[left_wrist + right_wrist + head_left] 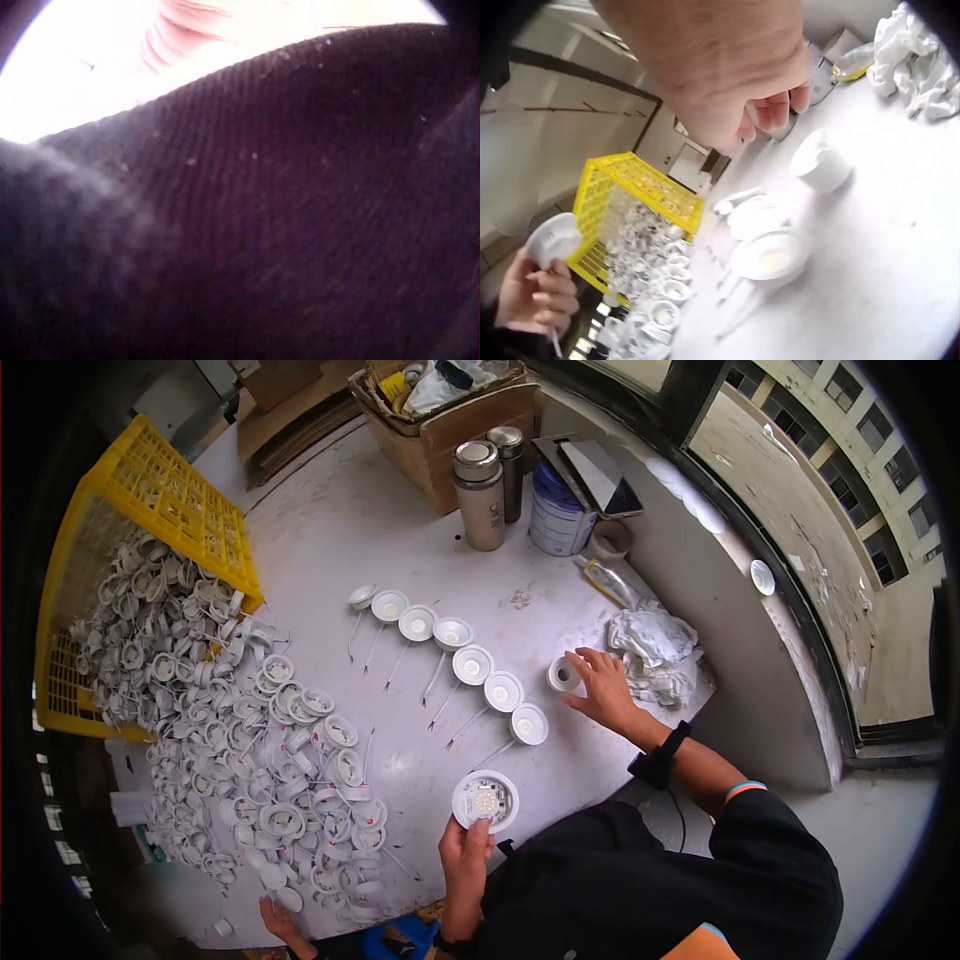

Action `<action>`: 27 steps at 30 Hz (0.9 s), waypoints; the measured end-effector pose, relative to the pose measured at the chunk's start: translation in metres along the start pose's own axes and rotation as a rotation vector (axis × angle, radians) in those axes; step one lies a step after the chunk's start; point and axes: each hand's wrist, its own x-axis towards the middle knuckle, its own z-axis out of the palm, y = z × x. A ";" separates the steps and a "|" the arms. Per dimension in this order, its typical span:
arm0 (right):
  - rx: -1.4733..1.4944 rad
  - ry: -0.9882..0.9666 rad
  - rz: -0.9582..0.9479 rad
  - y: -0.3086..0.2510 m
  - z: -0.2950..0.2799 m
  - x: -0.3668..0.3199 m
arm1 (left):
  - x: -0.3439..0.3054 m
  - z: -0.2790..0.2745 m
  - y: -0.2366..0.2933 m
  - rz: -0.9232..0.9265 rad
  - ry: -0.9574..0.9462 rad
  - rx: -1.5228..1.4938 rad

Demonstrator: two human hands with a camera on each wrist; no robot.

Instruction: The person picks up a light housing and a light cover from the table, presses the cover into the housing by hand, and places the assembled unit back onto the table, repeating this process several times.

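In the head view my left hand (467, 865) holds a round white LED downlight (486, 803) by its rim, thumb over the edge, its circuit board facing up. The right wrist view shows the back of the same lamp's housing (554, 238). My right hand (608, 688) is stretched over the table, thumb and fingers apart beside a small white round container (563, 674). Seen from the right wrist, that white container (821, 163) stands upright close to the loosely bent fingers. Left of it runs a slanted row of several white downlights (472, 665), wires trailing toward the pile.
A heap of white lamp housings (280, 820) spills from a tipped yellow crate (170, 500). Behind stand a thermos (479, 500), a blue-and-white tub (560, 510) and a cardboard box (430, 450). Crumpled white cloth (655, 650) lies by the wall. Another person's hand (283, 923) shows lower left.
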 end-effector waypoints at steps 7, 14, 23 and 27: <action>-0.017 -0.052 0.029 0.010 0.013 0.006 | 0.004 0.005 0.008 -0.007 0.005 0.004; 0.145 0.072 -0.024 -0.008 -0.021 0.001 | 0.001 0.015 0.015 0.044 -0.023 0.056; 0.485 -0.175 -0.545 -0.121 -0.100 -0.029 | -0.010 0.017 0.012 0.213 -0.089 0.108; 0.462 -0.197 -0.554 -0.133 -0.095 -0.033 | -0.015 0.015 0.014 0.232 -0.109 0.158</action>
